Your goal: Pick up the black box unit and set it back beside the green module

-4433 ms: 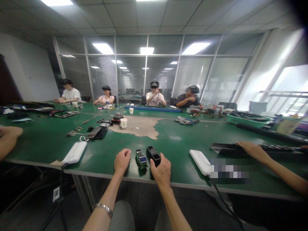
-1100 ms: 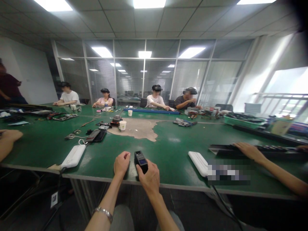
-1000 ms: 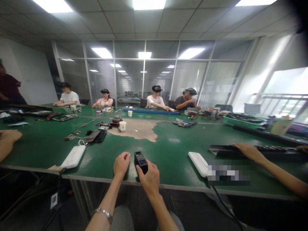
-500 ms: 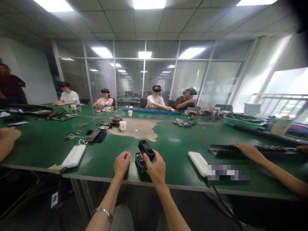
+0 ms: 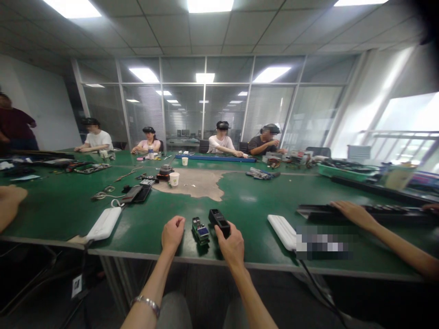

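Observation:
My right hand [image 5: 232, 242] grips a black plastic casing [image 5: 219, 222], a long box with an opening in its upper face. The casing is tilted just above the green table. To its left stands a small green circuit-board assembly [image 5: 200, 231] with a blue screen, apart from both hands. My left hand [image 5: 173, 235] rests on the table left of the board, its fingers curled closed; whether anything is inside them is hidden.
White power banks [image 5: 104, 223] lie on both sides, the right one [image 5: 281, 232] near a co-worker's hand [image 5: 353, 214] on a black metal rail. Farther back stand a paper cup [image 5: 174, 179] and dark flat devices [image 5: 137, 193]. The table's front edge [image 5: 254, 265] crosses my forearms.
My right hand has moved the black casing to the right, off from over the circuit-board assembly, which now shows fully. My left hand has stayed closed in nearly the same place.

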Motion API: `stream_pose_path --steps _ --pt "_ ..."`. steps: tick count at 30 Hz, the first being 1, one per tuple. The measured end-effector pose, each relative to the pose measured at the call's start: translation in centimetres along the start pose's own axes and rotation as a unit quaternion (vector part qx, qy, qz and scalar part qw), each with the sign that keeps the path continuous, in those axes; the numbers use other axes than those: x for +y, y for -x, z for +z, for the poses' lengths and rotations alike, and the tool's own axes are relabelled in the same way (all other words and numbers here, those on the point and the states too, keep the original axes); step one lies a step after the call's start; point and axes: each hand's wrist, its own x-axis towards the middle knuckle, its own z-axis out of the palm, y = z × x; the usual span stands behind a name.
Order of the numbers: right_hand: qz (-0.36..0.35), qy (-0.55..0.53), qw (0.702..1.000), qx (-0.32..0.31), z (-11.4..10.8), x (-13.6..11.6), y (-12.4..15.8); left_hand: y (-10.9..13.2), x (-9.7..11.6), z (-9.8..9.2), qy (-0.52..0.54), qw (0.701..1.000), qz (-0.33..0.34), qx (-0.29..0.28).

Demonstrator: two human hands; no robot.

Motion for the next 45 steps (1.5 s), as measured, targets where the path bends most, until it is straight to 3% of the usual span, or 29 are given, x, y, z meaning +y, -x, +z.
stream_pose_path --steps 14,25,39,45 --pt "0.009 0.053 0.998 -0.014 0.5 0.2 0.7 0.0 -0.3 0.1 0.006 1.0 0.004 0.005" --pt "-0.058 -0.003 0.997 0.058 0.6 0.8 0.9 -0.1 -0.6 0.3 0.003 1.0 0.005 0.005" --pt "-0.037 0.036 0.999 0.008 0.3 0.6 1.0 -0.2 -0.7 0.3 0.011 1.0 0.013 0.004" --pt "-0.004 0.012 1.0 -0.006 -0.5 -0.7 0.2 -0.2 -0.6 0.2 0.006 1.0 0.005 0.002"
